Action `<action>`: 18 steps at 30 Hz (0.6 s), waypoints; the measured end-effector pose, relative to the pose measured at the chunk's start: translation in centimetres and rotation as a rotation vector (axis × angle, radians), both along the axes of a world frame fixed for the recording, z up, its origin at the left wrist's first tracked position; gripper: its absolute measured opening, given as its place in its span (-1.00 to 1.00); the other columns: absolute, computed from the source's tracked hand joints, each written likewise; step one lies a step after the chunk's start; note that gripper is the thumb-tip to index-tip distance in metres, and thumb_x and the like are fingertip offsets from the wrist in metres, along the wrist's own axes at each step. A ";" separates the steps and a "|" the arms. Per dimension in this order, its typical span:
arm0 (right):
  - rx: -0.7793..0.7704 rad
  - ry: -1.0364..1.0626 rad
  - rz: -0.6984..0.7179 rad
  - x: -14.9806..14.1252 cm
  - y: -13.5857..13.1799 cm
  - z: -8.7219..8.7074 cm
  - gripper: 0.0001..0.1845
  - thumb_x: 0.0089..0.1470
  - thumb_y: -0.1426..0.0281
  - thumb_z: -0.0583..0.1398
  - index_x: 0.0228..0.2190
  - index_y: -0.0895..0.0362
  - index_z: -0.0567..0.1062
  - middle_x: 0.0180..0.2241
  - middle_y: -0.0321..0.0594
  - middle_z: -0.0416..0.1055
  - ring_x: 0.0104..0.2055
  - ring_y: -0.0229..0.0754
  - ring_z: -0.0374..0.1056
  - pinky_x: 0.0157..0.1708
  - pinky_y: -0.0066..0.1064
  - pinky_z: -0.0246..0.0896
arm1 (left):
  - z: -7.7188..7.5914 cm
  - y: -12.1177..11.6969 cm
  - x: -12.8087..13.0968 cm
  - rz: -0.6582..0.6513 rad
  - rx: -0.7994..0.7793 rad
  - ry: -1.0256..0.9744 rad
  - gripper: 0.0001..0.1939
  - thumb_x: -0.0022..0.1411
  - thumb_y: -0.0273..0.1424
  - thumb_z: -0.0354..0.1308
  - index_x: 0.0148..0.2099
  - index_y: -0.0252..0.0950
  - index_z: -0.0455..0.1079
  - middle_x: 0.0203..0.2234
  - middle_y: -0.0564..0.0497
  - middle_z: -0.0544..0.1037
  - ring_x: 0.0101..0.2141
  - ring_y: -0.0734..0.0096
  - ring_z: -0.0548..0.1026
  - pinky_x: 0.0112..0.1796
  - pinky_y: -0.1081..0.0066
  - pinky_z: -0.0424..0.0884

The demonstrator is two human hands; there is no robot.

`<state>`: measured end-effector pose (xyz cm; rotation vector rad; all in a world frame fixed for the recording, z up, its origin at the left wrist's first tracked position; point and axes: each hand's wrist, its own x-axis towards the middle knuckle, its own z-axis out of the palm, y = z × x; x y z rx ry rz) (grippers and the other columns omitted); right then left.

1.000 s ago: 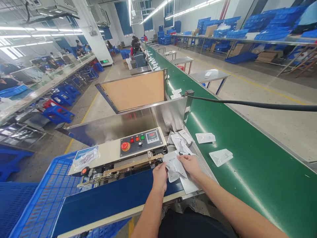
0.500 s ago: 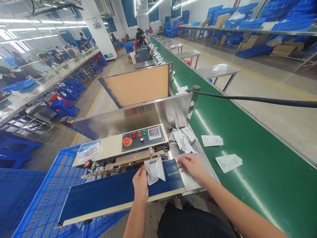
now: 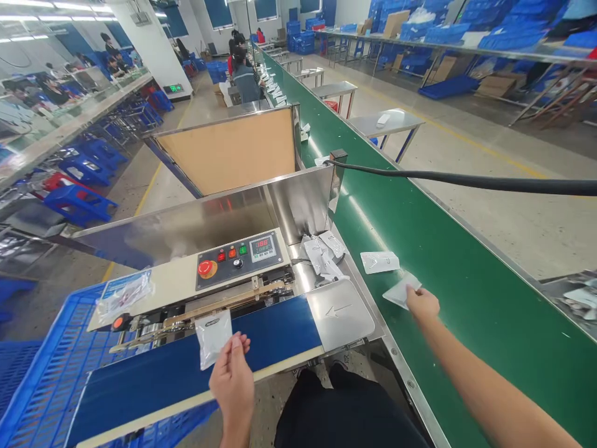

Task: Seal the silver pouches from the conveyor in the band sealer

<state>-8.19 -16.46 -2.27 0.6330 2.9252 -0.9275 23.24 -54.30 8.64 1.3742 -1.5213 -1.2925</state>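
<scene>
**Pinching a silver-backed plastic pouch [image 3: 213,339] above a sealer belt**

A blue plastic mesh crate [image 3: 32,379] sits far left, beside a beige-and-steel band sealing machine [image 3: 186,283] with its dark blue feed belt [image 3: 265,339]. The left hand [image 3: 232,386] grasps the pouch between thumb and fingers, upright over that belt, not touching it. Further right, loose pouches [image 3: 323,256] lie heaped on a steel plate. The right hand [image 3: 422,305] touches a white flat pouch [image 3: 398,292] on the green conveyor belt [image 3: 448,311]; grip cannot be told. Another white flat pouch [image 3: 379,262] lies just beyond.
</scene>
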 end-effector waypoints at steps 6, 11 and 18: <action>-0.245 0.253 0.302 6.8 -7.1 7.5 -0.39 0.23 -0.17 0.17 -0.29 0.13 0.62 -0.29 0.00 0.64 -0.26 0.05 0.49 -0.15 -0.17 0.37 | 1.5 6.9 -7.3 -0.662 -0.139 -0.007 -0.55 0.37 0.01 0.27 -0.01 -0.25 0.70 -0.04 -0.24 0.73 0.01 -0.09 0.68 0.10 0.00 0.59; -0.523 0.202 0.702 12.3 -13.8 13.4 -0.53 0.29 -0.06 0.21 -0.31 0.06 0.66 -0.34 -0.17 0.63 -0.30 -0.08 0.50 -0.18 -0.31 0.43 | 2.7 9.2 -11.2 -0.922 -0.225 0.113 -0.58 0.49 -0.09 0.16 0.17 -0.18 0.64 0.10 -0.18 0.69 0.11 0.00 0.63 0.18 0.14 0.51; -0.830 0.003 0.779 13.1 -15.2 13.6 -0.46 0.28 -0.10 0.22 -0.20 0.09 0.73 -0.28 -0.11 0.67 -0.28 -0.02 0.55 -0.25 -0.26 0.50 | 1.5 8.2 -10.0 -0.735 -0.047 0.043 -0.49 0.51 0.01 0.08 0.04 -0.27 0.67 -0.14 -0.16 0.74 -0.16 0.12 0.65 -0.14 0.33 0.51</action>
